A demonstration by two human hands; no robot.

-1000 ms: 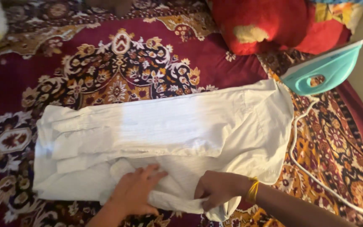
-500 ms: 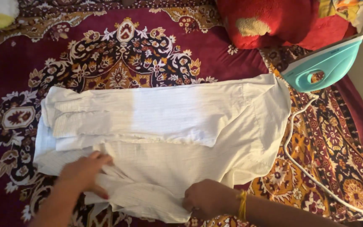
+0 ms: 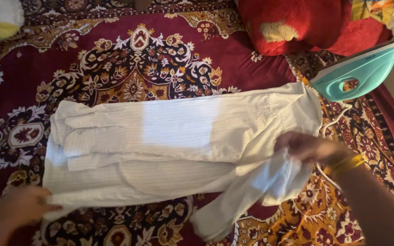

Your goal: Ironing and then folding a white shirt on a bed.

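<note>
White folded shirt (image 3: 169, 141) lies lengthwise; left hand (image 3: 17, 209) pinches its hem, right hand (image 3: 306, 146) grips a lifted sleeve.

Shirt (image 3: 174, 146) flat on rug (image 3: 128, 59); iron (image 3: 359, 73) at its right end, cord (image 3: 329, 130) below; plush toy (image 3: 297, 23) behind iron

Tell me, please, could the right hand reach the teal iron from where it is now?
Probably yes. The right hand is gripping the white shirt near its collar end, and the teal iron stands just beyond that on the patterned cloth, with nothing between them.
</note>
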